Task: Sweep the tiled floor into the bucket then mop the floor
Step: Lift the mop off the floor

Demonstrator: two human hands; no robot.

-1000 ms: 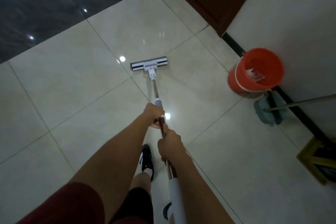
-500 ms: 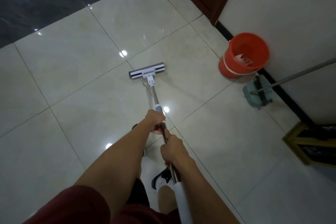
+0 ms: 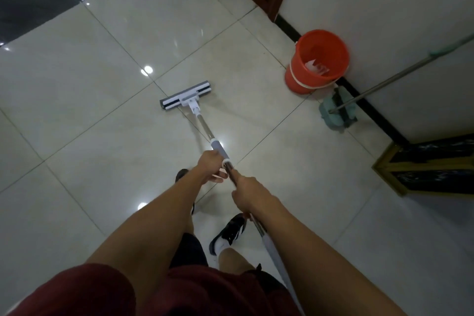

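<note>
While both hands closed around the flat mop's [image 3: 186, 96] pole, the left hand [image 3: 211, 167] gripping ahead of the right hand [image 3: 247, 194], the work looked to be in the mopping step. Its head lay flat on the tiled floor [image 3: 84, 120], well apart from the orange bucket [image 3: 316, 60] by the wall, which held 1 or 2 pale scraps. Next, another stroke seemed due, needing even downward pressure.

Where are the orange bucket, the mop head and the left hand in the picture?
orange bucket [image 3: 298, 79]: head view, outer wall.
mop head [image 3: 186, 99]: head view, middle of flat head.
left hand [image 3: 211, 165]: head view, back of hand.
</note>
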